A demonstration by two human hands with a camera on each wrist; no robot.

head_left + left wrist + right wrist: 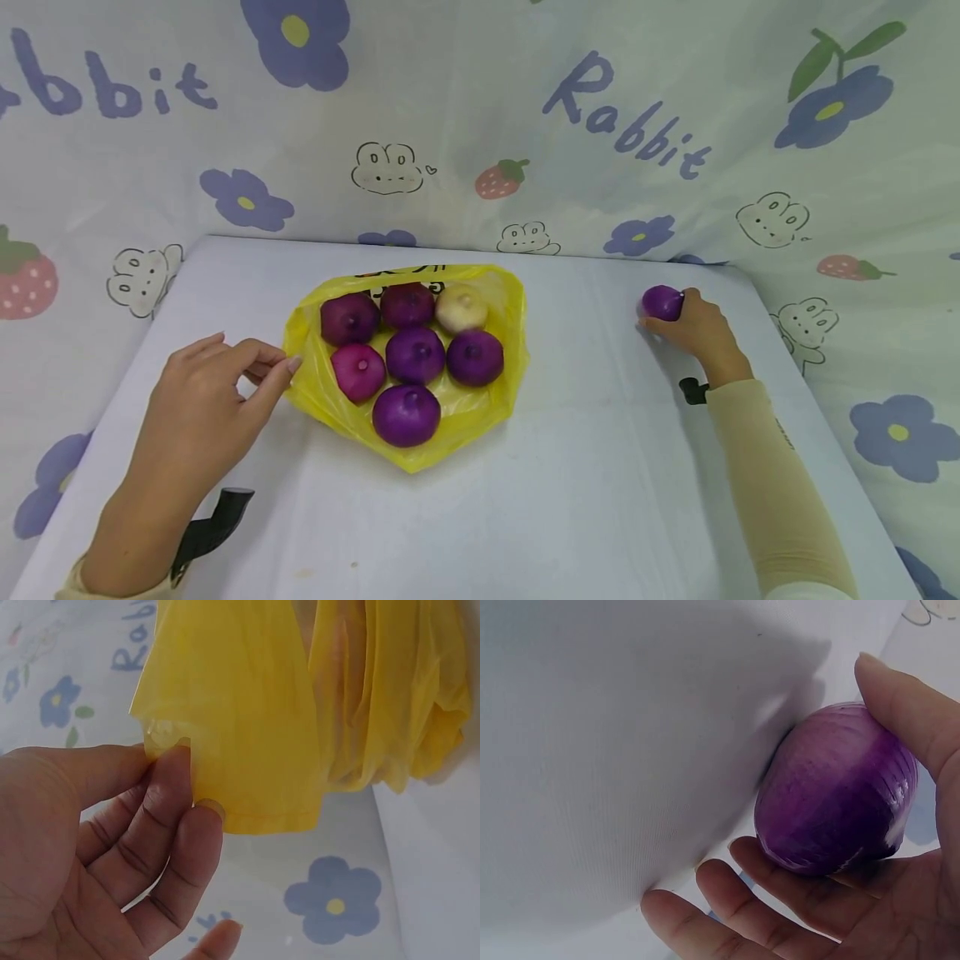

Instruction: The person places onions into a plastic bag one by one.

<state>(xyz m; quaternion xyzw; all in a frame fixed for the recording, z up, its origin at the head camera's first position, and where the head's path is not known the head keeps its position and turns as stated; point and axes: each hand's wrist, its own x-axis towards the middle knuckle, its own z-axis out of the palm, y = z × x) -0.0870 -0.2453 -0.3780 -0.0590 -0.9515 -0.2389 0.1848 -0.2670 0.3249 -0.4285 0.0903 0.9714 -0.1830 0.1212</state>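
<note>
An opened yellow plastic bag (pixel 330 292) lies on the white tabletop, with several purple onions (pixel 415 355) and one pale onion (pixel 461 307) inside its mouth. My left hand (pixel 206 400) pinches the bag's left edge between thumb and fingers; the left wrist view shows the thin yellow film (pixel 247 750) at the fingertips. Far to the right, a single purple onion (pixel 662 302) rests on the table. Thumb and fingers of my right hand (pixel 697 329) are on opposite sides of it. In the right wrist view, the other fingers (pixel 742 915) spread toward the table surface.
The white tabletop (pixel 570 467) stretches between the bag and the right hand. Behind it hangs a pale cloth (pixel 450 100) printed with flowers, rabbits and strawberries. Each wrist wears a black strap (pixel 213 525). Small marks show near the table's front.
</note>
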